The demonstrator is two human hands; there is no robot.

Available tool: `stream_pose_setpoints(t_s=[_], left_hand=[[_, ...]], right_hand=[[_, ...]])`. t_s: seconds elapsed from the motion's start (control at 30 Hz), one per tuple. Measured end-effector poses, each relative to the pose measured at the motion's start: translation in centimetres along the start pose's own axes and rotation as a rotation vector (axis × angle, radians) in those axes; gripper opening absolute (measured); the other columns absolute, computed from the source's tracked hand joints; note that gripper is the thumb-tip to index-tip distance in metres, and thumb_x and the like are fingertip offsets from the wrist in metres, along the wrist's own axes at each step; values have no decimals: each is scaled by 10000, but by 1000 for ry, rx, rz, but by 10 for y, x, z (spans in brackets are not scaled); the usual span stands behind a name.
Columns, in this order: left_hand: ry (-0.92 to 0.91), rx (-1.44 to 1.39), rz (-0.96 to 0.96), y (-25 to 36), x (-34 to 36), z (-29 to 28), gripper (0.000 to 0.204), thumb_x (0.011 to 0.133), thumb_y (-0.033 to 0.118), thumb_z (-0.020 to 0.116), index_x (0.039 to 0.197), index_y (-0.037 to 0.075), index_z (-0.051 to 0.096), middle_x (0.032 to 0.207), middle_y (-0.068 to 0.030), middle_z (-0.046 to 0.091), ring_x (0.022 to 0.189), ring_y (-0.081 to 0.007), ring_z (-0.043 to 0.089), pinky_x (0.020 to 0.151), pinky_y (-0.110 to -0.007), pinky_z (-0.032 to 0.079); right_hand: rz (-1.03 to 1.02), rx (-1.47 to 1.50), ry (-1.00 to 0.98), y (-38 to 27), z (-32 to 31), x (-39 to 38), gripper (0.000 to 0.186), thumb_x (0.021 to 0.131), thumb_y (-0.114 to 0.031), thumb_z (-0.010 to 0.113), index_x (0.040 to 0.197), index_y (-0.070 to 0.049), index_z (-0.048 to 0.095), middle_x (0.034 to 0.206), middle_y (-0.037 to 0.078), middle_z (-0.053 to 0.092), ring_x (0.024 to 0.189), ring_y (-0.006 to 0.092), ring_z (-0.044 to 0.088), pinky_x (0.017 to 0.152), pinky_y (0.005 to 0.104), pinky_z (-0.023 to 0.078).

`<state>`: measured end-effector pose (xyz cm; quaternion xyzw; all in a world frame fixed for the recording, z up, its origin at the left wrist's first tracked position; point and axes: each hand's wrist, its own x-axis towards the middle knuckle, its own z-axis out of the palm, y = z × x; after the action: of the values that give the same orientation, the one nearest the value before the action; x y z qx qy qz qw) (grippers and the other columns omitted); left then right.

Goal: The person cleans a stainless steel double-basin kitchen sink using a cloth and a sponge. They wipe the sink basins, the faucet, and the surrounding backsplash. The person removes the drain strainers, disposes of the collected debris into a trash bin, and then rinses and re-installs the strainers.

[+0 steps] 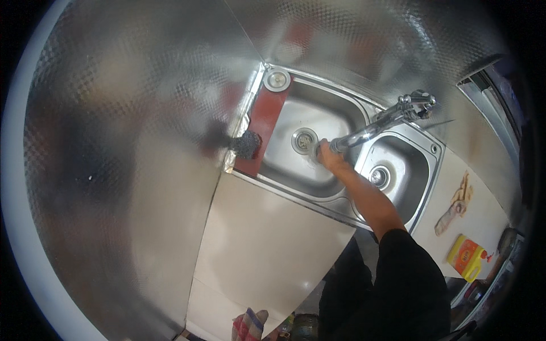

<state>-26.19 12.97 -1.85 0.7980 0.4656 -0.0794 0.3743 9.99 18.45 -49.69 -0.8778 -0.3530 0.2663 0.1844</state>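
Note:
My right hand (328,156) reaches over the left sink basin (284,128), its fingers closed just below the end of the faucet (369,132). A small, pale, see-through rounded shape shows at the fingertips, too unclear to name. Beneath it, a round drain (304,140) sits in the basin floor. At the lower edge, my left hand (261,316) shows only in part, with a red-and-white cloth (245,327) bunched against it, above the pale counter.
A dark scouring pad (247,144) and a drain strainer (277,80) lie on the red strip (267,113) left of the basin. The smaller basin (410,170) is on the right. Beyond it, a crumpled rag (453,207) and a yellow pump jug (467,257) are on the counter.

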Motion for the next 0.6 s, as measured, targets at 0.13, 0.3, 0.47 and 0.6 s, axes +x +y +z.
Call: stream_pose_setpoints(t_s=[0.13,0.3,0.47,0.6], left_hand=[[14,-22,-14,-5,-9,3,696,761,71,846,1400,71,569,1331,-196,568,1225,-375,554,981,-437,512],[28,-31,-8,-4,-18,8,722,756,51,846,1415,64,552,1314,-193,574,1221,-374,557,972,-436,516],[117,-164,-146,-5,-32,14,738,754,38,846,1426,63,542,1301,-190,580,1219,-375,559,969,-436,516],[225,-512,-386,2,-45,26,722,763,51,847,1421,79,550,1305,-191,580,1224,-378,560,986,-441,506]], right_hand=[[-61,203,149,0,-24,-10,204,872,-194,617,973,-19,640,851,218,679,852,392,679,781,500,525],[-41,68,97,1,-34,-16,200,872,-200,575,916,-21,654,925,237,694,868,404,682,783,513,524],[53,-105,-39,5,-22,-8,222,853,-167,577,905,1,711,915,231,721,919,419,709,824,499,560],[-41,-130,-15,-4,-23,-13,244,884,-154,556,853,19,725,916,239,718,888,426,707,798,481,568]])
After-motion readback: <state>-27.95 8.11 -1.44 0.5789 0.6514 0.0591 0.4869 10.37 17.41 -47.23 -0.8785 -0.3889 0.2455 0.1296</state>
